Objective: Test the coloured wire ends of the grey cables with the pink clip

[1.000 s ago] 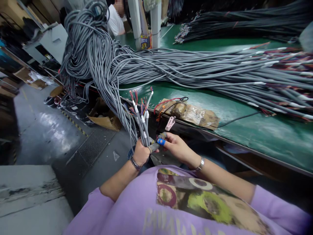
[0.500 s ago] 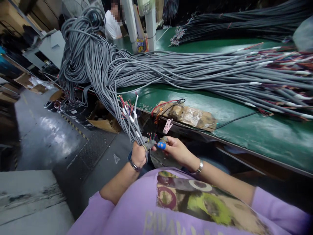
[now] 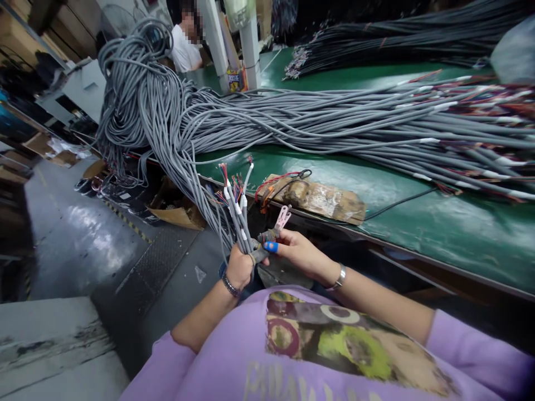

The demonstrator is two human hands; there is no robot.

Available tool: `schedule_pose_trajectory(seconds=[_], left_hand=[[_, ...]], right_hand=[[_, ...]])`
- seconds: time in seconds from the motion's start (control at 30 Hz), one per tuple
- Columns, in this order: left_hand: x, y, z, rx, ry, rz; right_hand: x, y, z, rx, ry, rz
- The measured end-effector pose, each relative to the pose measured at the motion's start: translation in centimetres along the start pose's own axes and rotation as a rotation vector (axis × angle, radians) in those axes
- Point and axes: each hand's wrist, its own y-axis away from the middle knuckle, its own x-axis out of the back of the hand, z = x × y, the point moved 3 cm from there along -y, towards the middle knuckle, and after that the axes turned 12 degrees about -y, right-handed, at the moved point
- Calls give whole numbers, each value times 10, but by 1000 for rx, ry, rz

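Close together at the center of the frame, my hands nearly meet. My left hand [image 3: 240, 267] is closed around a bunch of grey cables [image 3: 242, 225], whose stripped ends stand upward with white sleeves and coloured wires showing. My right hand [image 3: 303, 253] has its thumb, in a blue finger cover [image 3: 271, 246], brought close to a grey-wrapped finger [image 3: 267, 236]; I cannot tell whether a wire is pinched between them. I wear a dark bracelet [image 3: 230, 285] on my left wrist and a silver one [image 3: 340, 277] on my right.

Just above my right fingers is a pink clothespin [image 3: 283, 217]. Beyond it, a taped board [image 3: 321, 200] lies along the edge of the green table [image 3: 418, 220]. Across the table stretches a long grey cable bundle [image 3: 259, 120], heaped in loops at upper left. Black cables [image 3: 397, 42] lie at upper right, and a person in a white shirt [image 3: 184, 50] is at upper left.
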Motion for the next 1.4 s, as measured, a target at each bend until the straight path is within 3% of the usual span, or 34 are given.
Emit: schedule_pose_trajectory(seconds=[0.3,0.57,0.83,0.97,1.07,1.17,1.3,1.4], left_hand=[[-3,4,4,12,-31,60],[-8,7,0,41,26,111],[-4,8,4,57,46,235],[-2,9,6,53,61,257],[-3,8,4,75,56,263],[-4,6,2,87,52,259],[-6,6,2,65,44,247],[-7,6,3,60,63,247]], right_hand=[[-4,2,7,19,-75,169],[-3,0,25,-51,-292,283],[3,0,18,37,-362,374],[11,2,16,-10,-469,374],[12,6,18,-81,-473,276],[9,8,18,-77,-340,198],[6,6,15,13,-138,202],[6,6,15,18,-144,212]])
